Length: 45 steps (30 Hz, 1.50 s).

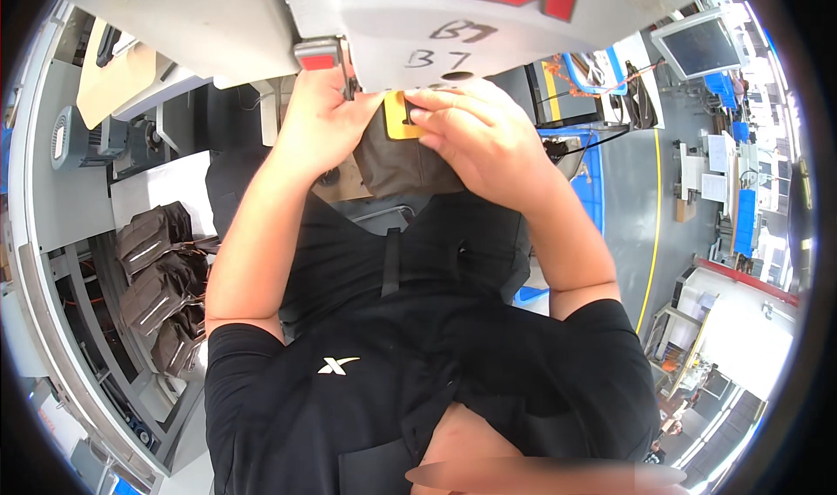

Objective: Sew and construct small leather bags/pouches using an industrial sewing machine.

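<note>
fabric piece (397, 168), olive-brown, sits at upper centre of the frame, pressed up under the white sewing machine (418, 24). going from the left: a stack of dark finished pieces (161, 286) lies at the left edge, likely set aside within reach. left hand (318, 116) pinches the fabric's left edge by the needle area, fingers closed on it. right hand (475, 133) presses a yellow tab (399, 118) flat onto the fabric, seemingly to keep it aligned.

Matt brown cloth piece (397, 165) with a smooth yellow patch (400, 118), under a smooth white machine housing (418, 24).
</note>
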### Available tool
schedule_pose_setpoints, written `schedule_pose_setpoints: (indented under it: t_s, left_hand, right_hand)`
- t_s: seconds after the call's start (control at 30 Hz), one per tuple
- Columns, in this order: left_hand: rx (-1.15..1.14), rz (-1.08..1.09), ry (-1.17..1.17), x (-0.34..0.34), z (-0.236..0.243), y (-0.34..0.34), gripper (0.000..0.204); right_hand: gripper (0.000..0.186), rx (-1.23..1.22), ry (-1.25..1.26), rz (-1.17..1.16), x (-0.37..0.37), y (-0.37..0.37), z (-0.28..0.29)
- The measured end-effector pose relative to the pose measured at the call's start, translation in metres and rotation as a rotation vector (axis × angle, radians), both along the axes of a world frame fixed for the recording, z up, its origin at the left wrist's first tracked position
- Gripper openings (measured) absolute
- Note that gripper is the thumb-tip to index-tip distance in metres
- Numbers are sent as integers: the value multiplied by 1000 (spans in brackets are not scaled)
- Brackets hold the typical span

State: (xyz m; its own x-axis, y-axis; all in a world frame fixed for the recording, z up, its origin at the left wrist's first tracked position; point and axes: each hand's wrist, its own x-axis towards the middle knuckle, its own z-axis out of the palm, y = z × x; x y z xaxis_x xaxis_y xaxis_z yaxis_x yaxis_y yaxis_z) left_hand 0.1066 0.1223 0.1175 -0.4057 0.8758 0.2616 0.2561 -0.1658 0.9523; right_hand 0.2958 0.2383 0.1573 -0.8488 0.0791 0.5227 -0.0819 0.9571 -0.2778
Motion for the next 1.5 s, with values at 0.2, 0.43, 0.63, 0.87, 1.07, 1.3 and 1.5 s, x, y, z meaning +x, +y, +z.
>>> schedule_pose_setpoints:
  t_s: [0.2, 0.43, 0.63, 0.87, 1.07, 1.3, 1.5]
  left_hand:
    - [34, -34, 65, -3, -5, 1, 22]
    - [-57, -101, 3, -9, -5, 1, 24]
    - [-103, -95, -55, -7, -1, 2, 28]
    - [9, -59, -177, -2, -12, 4, 26]
    - [-61, -55, -187, 0, 0, 2, 29]
    - [-155, -112, -108, -3, 8, 0, 29]
    - [-137, -117, -77, -11, -12, -3, 28]
  right_hand:
    - [20, 64, -113, -30, -1, -11, 14]
    - [17, 105, -83, -67, 0, -11, 14]
    - [17, 273, -102, -95, -9, -21, 19]
    - [34, 298, -106, -146, 8, -29, 11]
    - [29, 323, -95, -90, 0, -27, 14]
    - [25, 258, -152, -70, -3, -29, 20]
    - [25, 213, -96, -104, -3, -33, 14]
